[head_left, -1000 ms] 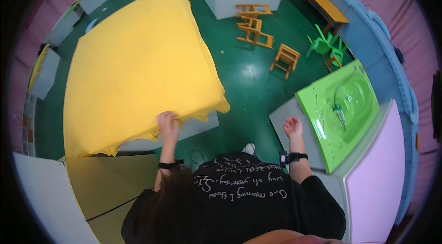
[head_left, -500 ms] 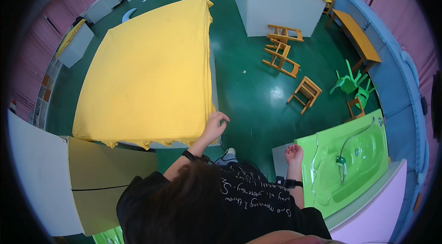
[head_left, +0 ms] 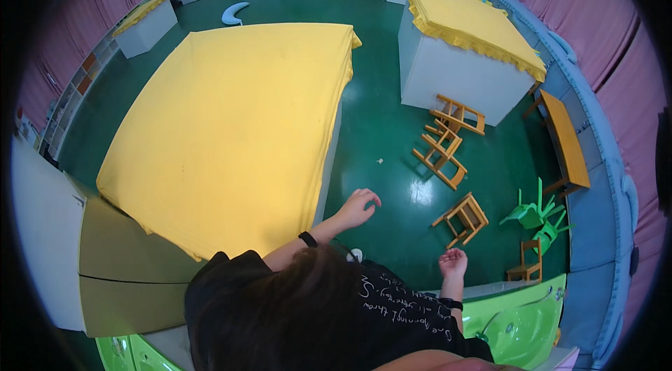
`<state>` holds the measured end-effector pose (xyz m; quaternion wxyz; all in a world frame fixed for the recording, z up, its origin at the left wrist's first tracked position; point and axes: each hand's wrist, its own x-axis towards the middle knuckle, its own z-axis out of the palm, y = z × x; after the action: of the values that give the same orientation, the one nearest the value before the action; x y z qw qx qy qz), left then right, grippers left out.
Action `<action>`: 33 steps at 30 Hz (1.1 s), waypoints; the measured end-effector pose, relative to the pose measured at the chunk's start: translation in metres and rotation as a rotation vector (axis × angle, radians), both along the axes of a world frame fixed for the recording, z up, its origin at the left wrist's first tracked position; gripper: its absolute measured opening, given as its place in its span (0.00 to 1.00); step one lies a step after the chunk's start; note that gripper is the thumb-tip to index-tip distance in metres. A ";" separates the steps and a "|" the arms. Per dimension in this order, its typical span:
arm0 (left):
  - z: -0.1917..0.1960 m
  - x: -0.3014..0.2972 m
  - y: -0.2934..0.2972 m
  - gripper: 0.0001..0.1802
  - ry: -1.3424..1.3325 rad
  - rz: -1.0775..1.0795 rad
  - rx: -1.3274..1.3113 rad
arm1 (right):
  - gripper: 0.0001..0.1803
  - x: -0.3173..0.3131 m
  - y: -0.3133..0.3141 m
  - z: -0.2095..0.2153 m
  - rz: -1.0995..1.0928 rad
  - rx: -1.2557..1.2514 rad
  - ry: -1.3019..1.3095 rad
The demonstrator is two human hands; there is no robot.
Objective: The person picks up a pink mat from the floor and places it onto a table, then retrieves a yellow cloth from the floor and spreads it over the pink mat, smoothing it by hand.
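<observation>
My left hand is held out over the green floor, just right of the large table's yellow cloth. Its fingers are loosely bent and apart, with nothing in them. On the other side, my right hand is palm up with its fingers slightly curled, and it too is bare. A wooden chair, tipped over on the floor, is the nearest thing ahead of it. Below that hand lies a bright green basin, partly hidden by my arm and body. Each wrist wears a dark band.
Several more toppled wooden chairs lie before a white block with a yellow cover. Green plastic chairs and a wooden bench stand along the blue padded wall. A beige cabinet is at left.
I have moved forward, and the chairs and basin have slid lower in the view. My left hand has gone from beside the yellow cloth's edge to over the floor. Both hands stay without anything in them.
</observation>
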<state>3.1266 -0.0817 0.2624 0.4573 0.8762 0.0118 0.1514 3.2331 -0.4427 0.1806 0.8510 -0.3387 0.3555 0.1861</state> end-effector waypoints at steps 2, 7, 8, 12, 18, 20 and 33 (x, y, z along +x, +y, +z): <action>-0.004 0.022 0.017 0.07 -0.014 0.016 -0.007 | 0.06 0.043 0.011 0.006 0.063 0.077 -0.109; -0.020 0.058 0.064 0.07 0.131 0.132 -0.116 | 0.05 0.128 0.052 0.018 0.041 -0.015 -0.067; -0.021 0.067 0.072 0.07 0.125 0.185 -0.154 | 0.05 0.142 0.059 0.020 0.030 -0.013 -0.060; -0.035 0.098 0.098 0.06 0.141 0.248 -0.169 | 0.06 0.208 0.079 0.011 0.012 0.014 -0.070; -0.056 0.176 0.137 0.06 0.146 0.386 -0.178 | 0.06 0.338 0.119 -0.013 -0.001 0.043 -0.025; -0.056 0.206 0.152 0.06 0.175 0.426 -0.192 | 0.06 0.384 0.142 -0.009 0.033 0.029 -0.014; -0.010 0.325 0.250 0.08 0.082 0.685 -0.060 | 0.06 0.596 0.381 -0.005 0.570 0.037 -0.049</action>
<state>3.4513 0.1679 0.2521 0.4047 0.8128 0.3282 0.2603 3.8291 -0.0616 0.1760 0.7789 -0.4136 0.2218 0.4160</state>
